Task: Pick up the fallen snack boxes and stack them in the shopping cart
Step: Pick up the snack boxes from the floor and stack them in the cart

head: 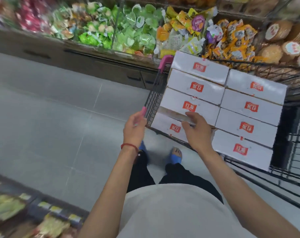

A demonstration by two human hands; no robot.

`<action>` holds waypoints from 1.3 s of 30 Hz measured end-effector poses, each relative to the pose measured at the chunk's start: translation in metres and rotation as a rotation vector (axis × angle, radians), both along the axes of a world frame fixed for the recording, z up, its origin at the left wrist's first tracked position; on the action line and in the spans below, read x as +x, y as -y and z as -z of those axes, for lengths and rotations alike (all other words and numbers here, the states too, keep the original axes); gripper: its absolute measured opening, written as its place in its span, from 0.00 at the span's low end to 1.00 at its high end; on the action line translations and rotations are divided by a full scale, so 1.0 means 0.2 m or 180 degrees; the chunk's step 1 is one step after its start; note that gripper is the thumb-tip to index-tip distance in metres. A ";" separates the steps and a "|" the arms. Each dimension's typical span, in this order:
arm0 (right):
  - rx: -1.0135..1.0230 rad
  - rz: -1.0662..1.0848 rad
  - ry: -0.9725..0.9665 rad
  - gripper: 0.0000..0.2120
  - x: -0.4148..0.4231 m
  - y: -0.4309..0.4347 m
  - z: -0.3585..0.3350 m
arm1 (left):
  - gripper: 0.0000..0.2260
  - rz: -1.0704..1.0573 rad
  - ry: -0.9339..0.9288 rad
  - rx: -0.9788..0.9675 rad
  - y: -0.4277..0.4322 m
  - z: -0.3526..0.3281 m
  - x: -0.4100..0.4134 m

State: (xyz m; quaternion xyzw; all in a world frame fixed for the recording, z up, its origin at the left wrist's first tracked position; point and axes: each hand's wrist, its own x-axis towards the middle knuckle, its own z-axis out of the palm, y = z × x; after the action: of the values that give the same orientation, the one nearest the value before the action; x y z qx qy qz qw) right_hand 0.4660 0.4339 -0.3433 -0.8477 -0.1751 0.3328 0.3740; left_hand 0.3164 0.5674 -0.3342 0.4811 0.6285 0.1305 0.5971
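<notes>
Pressing flat w/ R hand [197, 131] on nearest snack box [164, 124], fingers straight, pinching nothing. Holding L hand [134, 127] loosely curled, empty, just beside pink cart corner [143, 110]; contact unclear. Head view: sitting w/ other boxes, two rows, in shopping cart [153, 100], right of scene. Prob. squaring-up step; none seen on floor [60, 117]. Next: nudge flush w/ neighbours.

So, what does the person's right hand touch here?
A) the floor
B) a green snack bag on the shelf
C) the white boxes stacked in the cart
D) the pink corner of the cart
C: the right hand lies with its fingers on the white boxes inside the shopping cart, while the left hand is beside the cart's wire wall and holds nothing.
</notes>
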 end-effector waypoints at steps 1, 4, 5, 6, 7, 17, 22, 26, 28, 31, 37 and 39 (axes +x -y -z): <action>0.0044 -0.0066 -0.0041 0.18 -0.02 -0.02 -0.02 | 0.11 -0.0114 -0.0013 0.0033 0.02 -0.02 -0.06; 0.0202 -0.0326 -0.0111 0.17 -0.12 -0.09 -0.08 | 0.13 -0.0391 0.0082 0.0159 0.06 -0.07 -0.25; 0.0279 -0.0422 -0.0137 0.16 -0.17 -0.12 -0.09 | 0.14 -0.0475 0.0074 0.0210 0.07 -0.09 -0.32; 0.0340 -0.0546 -0.0129 0.15 -0.22 -0.16 -0.10 | 0.14 -0.0563 0.0073 0.0255 0.07 -0.11 -0.39; 0.0367 -0.0686 -0.0104 0.15 -0.29 -0.20 -0.11 | 0.14 -0.0671 0.0096 0.0283 0.08 -0.13 -0.47; 0.0506 -0.1836 -0.0087 0.15 -1.18 -0.57 -0.15 | 0.08 -0.1826 0.0226 0.0460 0.09 -0.19 -1.39; 0.0488 -0.2140 -0.0301 0.14 -1.67 -0.69 -0.15 | 0.09 -0.2107 0.0204 0.0517 0.05 -0.20 -1.86; 0.0439 -0.2347 -0.0490 0.14 -1.97 -0.78 -0.16 | 0.08 -0.2486 0.0237 0.0507 0.03 -0.22 -2.15; 0.0408 -0.2437 -0.0557 0.14 -2.08 -0.84 -0.17 | 0.08 -0.2663 0.0247 0.0489 0.00 -0.22 -2.26; 0.0364 -0.2498 -0.0668 0.13 -2.21 -0.95 -0.18 | 0.08 -0.2886 0.0263 0.0411 -0.07 -0.19 -2.39; 0.0278 -0.2772 -0.0825 0.13 -2.45 -1.36 -0.12 | 0.07 -0.3275 0.0244 0.0318 -0.39 -0.15 -2.67; 0.0259 -0.2825 -0.0897 0.13 -2.53 -1.55 -0.10 | 0.07 -0.3487 0.0162 0.0338 -0.54 -0.16 -2.78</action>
State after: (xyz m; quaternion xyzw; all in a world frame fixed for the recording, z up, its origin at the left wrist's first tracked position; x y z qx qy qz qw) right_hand -0.0405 0.7436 -0.3224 -0.6220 -0.4812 0.5654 0.2486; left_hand -0.2403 0.6759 -0.3022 0.1098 0.7649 0.4653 0.4318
